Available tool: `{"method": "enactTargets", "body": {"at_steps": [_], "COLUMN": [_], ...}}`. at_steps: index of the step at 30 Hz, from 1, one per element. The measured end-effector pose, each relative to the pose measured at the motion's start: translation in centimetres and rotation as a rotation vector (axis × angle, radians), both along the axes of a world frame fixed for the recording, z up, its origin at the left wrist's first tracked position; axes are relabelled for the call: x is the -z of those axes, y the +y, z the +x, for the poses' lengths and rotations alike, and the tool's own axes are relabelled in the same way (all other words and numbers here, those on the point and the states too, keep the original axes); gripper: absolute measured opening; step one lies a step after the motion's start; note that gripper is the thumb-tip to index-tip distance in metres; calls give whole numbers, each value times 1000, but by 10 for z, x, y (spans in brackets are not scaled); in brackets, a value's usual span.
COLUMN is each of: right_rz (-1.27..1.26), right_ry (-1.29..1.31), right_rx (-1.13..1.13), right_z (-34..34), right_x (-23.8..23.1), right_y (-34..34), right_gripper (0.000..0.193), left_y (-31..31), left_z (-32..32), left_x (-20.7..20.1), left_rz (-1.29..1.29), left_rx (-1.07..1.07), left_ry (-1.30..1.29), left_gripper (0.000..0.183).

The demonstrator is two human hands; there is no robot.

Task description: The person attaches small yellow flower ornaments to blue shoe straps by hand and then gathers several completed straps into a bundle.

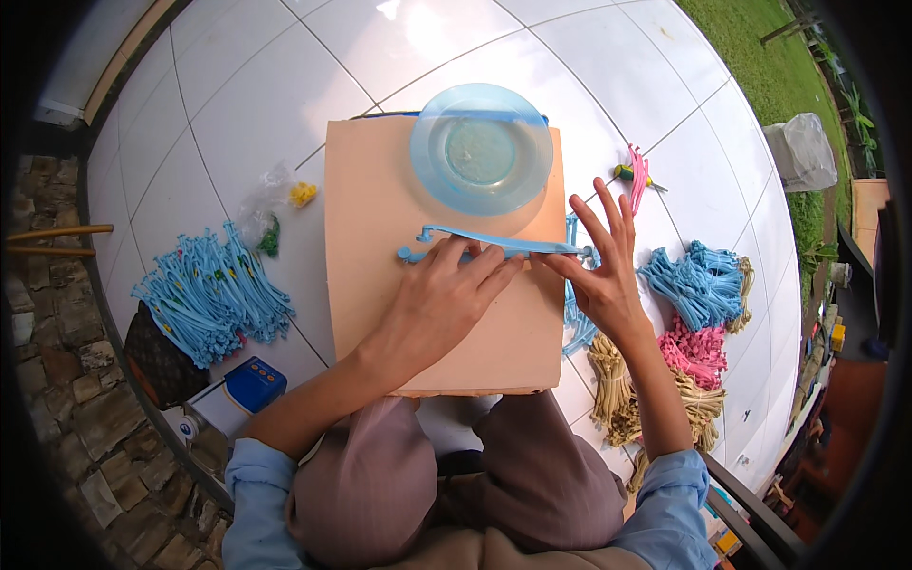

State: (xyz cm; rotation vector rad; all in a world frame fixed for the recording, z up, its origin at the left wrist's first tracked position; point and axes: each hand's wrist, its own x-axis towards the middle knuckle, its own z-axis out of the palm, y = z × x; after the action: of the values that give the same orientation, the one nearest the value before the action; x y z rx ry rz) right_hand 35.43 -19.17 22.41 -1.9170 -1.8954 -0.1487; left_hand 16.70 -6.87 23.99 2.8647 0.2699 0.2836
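Observation:
Two long, slim blue plastic strips (pixel 494 237) with knobbed ends lie across a peach-coloured board (pixel 366 209) in front of me. My left hand (pixel 442 294) is closed over their middle, its fingers curled and hiding part of the nearer strip. Toward the right end, my right hand (pixel 603 271) holds the strips between thumb and forefinger, while its other fingers stretch up and apart. Just beyond both hands, a translucent blue plate (pixel 432 185) rests on the far part of the board. What lies in the plate is too faint to make out.
A heap of blue strips (pixel 218 294) is on the tiled floor at left, near a clear bag (pixel 271 195) and a blue device (pixel 255 383). At right lie blue bundles (pixel 698 285), pink bundles (pixel 693 351), beige bundles (pixel 608 370) and a green-and-yellow screwdriver (pixel 624 173).

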Motion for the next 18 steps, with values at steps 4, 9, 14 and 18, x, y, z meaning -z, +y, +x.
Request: {"method": "enactTargets", "body": {"at_steps": [4,9,14,18], "right_rz": [18,22,85,84], "right_ry": [52,64,139,260], "right_rx": [6,16,36,39], "right_z": [0,-2,-6,-9], "right_x": [0,0,-6,-3], "right_y": [-1,-1,3,6], "right_gripper": [32,33,35,33], "left_y": [0,1,2,3], "left_z": [0,2,3,2], "left_x": [-1,-1,2,4], "left_rz": [-4,2,12,5], "left_rx": [2,6,-7,-6], "left_ry": [14,8,-16,-97], "left_gripper": [45,45,44,43]}}
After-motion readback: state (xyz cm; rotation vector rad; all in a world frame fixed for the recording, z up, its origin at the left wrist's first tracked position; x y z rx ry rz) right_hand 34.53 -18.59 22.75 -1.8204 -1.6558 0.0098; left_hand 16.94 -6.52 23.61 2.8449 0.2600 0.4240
